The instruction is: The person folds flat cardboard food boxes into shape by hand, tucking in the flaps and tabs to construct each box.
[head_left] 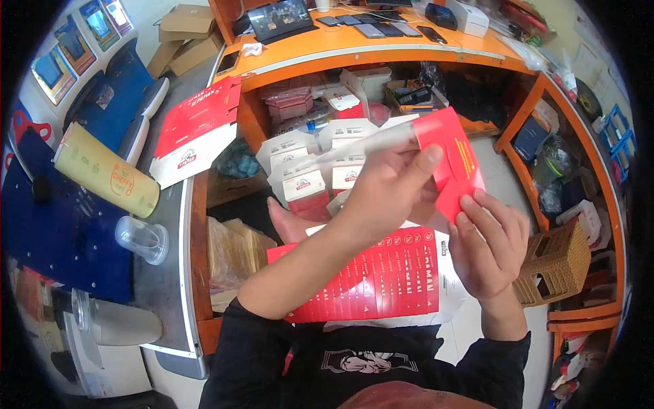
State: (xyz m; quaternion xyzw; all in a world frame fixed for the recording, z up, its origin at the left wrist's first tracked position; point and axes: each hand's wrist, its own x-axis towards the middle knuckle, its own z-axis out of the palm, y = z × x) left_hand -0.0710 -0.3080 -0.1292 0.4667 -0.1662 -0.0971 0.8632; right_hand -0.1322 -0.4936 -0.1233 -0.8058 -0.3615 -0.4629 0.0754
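Observation:
A red and white folding carton (446,140) is held up in front of me, partly folded, with a pale flap stretching left, blurred. My left hand (398,180) grips it from the left, thumb pressed on the red face. My right hand (490,242) pinches its lower right edge with the fingertips. Below both hands, a fanned row of flat red cartons (347,283) lies across my lap. Beyond my left forearm, folded boxes with red sides and white tops (304,184) stand in a large open cardboard box (272,146).
On the grey side table (174,273) lie a flat red and white carton sheet (197,123), a yellow roll (109,170) and a clear plastic cup (142,240). The orange desk (300,54) ahead bears a laptop (281,19) and several phones. A brown woven basket (555,266) stands at right.

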